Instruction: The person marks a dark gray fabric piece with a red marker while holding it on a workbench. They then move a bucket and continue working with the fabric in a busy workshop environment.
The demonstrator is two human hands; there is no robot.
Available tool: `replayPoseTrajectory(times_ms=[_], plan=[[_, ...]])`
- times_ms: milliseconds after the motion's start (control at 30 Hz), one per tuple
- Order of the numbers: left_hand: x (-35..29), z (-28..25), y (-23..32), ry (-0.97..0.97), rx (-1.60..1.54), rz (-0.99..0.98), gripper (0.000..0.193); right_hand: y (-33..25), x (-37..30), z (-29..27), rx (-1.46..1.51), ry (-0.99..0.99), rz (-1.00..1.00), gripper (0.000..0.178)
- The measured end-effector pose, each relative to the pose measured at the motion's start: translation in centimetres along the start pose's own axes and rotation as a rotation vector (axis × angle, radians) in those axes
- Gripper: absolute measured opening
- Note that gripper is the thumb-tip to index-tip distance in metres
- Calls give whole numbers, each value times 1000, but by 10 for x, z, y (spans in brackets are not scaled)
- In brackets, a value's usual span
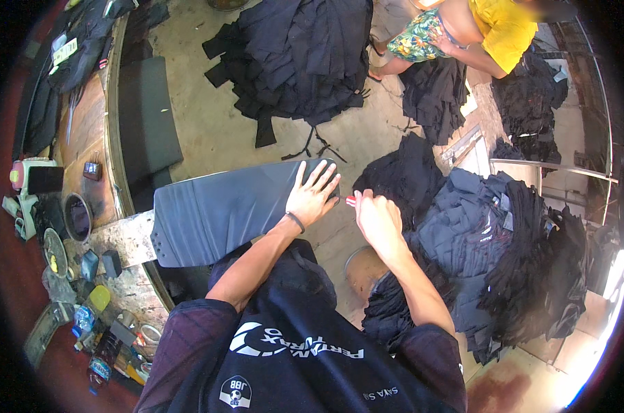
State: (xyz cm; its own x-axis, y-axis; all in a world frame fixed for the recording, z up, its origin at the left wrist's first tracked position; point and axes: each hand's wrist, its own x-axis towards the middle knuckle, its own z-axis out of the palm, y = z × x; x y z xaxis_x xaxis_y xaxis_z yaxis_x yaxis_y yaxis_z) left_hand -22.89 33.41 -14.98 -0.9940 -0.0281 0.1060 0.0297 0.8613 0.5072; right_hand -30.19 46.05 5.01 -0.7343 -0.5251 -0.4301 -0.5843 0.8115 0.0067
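Note:
A long dark grey panel [219, 213] with a smooth, slightly creased surface and a rounded right end stretches across in front of me. Small holes show at its lower left corner. Flat on its right end rests my left hand [313, 196], fingers spread, with a dark band around the wrist. Just right of that end, my right hand [381, 220] is closed around a small red-and-white tool [351, 201]. Most of the tool is hidden in the fist, so its kind cannot be made out.
Dark cloth pieces lie heaped at the far middle [298, 55] and in a large stack [474, 227] on the right. A person in a yellow shirt [508, 34] is at the far right. A worn wooden bench [123, 241] at left carries bowls, bottles and small items.

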Motion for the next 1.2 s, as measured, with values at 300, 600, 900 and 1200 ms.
replayPoseTrajectory(times_ms=[300, 600, 900, 1200], plan=[[-1, 1, 0, -17, -5, -2, 66, -10, 6, -9, 35, -93, 90, 22], [-2, 2, 1, -6, -7, 0, 65, -6, 7, -4, 56, 115, -154, 28], [-3, 0, 1, -6, -28, -2, 66, -3, 6, 0, -26, 247, -239, 29], [-2, 1, 3, -3, -9, 1, 66, -7, -2, 6, -19, 381, -277, 22]])
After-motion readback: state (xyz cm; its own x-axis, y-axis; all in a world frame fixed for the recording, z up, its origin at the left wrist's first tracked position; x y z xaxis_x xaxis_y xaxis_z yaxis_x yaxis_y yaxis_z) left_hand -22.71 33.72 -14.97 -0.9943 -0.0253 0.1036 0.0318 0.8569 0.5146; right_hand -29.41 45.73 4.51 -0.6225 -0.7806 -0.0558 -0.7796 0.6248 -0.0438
